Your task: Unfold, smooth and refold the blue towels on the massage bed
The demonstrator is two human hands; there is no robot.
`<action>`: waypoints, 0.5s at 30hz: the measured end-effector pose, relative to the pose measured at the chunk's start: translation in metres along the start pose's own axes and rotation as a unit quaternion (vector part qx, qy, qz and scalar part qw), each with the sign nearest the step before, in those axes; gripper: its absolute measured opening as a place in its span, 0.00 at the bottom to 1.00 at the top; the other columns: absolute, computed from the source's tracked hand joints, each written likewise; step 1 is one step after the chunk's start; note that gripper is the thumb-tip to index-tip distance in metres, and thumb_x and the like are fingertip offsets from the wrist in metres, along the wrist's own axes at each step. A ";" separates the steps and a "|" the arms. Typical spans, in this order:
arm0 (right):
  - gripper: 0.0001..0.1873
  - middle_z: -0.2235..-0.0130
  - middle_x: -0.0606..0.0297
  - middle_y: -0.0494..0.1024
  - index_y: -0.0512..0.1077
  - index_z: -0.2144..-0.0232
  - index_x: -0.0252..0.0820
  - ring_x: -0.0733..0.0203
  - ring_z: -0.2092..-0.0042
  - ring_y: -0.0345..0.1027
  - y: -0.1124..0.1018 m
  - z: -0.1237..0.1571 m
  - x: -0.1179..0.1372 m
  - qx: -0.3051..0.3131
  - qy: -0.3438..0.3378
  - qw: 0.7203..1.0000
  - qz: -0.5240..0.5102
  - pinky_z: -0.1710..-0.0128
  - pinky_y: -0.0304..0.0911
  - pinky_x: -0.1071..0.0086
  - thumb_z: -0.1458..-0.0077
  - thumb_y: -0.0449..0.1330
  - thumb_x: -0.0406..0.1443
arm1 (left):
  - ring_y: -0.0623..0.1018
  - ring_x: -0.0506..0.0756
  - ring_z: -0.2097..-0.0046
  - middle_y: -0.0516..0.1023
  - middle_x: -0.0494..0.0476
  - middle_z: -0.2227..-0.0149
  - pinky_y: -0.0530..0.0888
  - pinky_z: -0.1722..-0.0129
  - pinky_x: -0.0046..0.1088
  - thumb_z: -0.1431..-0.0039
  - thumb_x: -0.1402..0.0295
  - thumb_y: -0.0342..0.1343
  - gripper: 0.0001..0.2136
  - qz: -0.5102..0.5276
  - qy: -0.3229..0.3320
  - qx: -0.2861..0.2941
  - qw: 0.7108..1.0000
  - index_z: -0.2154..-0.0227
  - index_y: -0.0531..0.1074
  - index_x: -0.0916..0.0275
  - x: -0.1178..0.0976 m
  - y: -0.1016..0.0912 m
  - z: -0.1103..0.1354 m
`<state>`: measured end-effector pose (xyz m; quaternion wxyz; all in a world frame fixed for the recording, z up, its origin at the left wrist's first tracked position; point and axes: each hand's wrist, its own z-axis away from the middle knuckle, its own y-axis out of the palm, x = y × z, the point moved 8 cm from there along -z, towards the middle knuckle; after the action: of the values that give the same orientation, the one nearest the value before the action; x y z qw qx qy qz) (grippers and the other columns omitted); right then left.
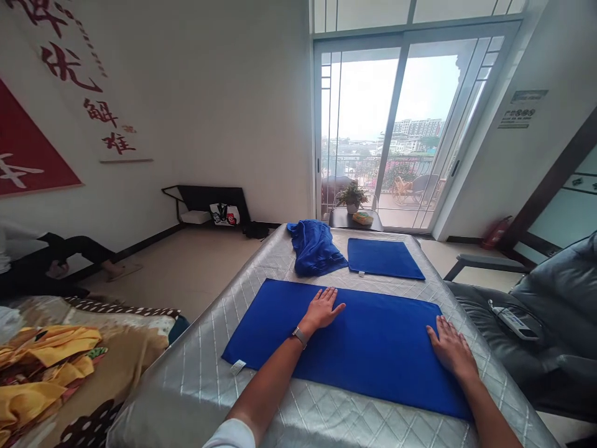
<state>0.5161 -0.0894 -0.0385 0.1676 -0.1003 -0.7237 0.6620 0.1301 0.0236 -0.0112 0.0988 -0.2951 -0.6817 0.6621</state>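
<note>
A blue cloth (373, 342) is spread flat on the silver quilted bed cover (326, 414), with a small white tag at its near left corner. My left hand (321, 309) lies flat on the cloth left of its middle, fingers apart, a watch on the wrist. At the cloth's right edge my right hand (451, 348) rests palm down with its thumb out, holding nothing. Beyond them a crumpled blue cloth (314, 249) sits at the far left, next to a smaller blue cloth folded flat (385, 257).
To the left is a bed with yellow fabric (51, 367), and a person's legs (88, 249) show behind it. On the right stands a dark armchair (550, 298) holding a power strip (515, 323). Past the far edge are a potted plant (353, 196) and a sliding glass door (396, 124).
</note>
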 end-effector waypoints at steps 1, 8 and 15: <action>0.42 0.27 0.53 0.50 0.50 0.29 0.28 0.53 0.27 0.40 0.000 0.000 -0.001 -0.002 0.001 1.000 0.000 0.29 0.37 0.55 0.37 0.34 0.49 | 0.51 0.59 0.27 0.52 0.62 0.27 0.47 0.28 0.43 0.30 0.43 0.28 0.37 -0.002 -0.015 -0.006 1.000 0.29 0.51 0.63 0.012 -0.002 0.003; 0.44 0.27 0.53 0.51 0.51 0.29 0.27 0.52 0.27 0.41 0.001 0.000 -0.002 -0.013 -0.003 1.000 -0.001 0.29 0.37 0.55 0.37 0.33 0.50 | 0.50 0.60 0.27 0.50 0.64 0.27 0.47 0.29 0.47 0.30 0.44 0.30 0.37 -0.047 -0.168 -0.014 0.985 0.29 0.51 0.66 0.146 -0.038 0.048; 0.42 0.27 0.51 0.50 0.51 0.30 0.26 0.51 0.27 0.42 0.001 -0.003 -0.006 0.004 0.000 0.999 0.036 0.29 0.41 0.53 0.37 0.35 0.46 | 0.52 0.63 0.27 0.52 0.67 0.28 0.48 0.30 0.48 0.29 0.45 0.32 0.36 -0.075 -0.242 -0.057 0.966 0.29 0.53 0.67 0.216 -0.048 0.076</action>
<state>0.5224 -0.0886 -0.0395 0.1438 -0.1255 -0.7172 0.6702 -0.0976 0.0769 -0.0284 -0.0367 -0.0788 -0.7422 0.6645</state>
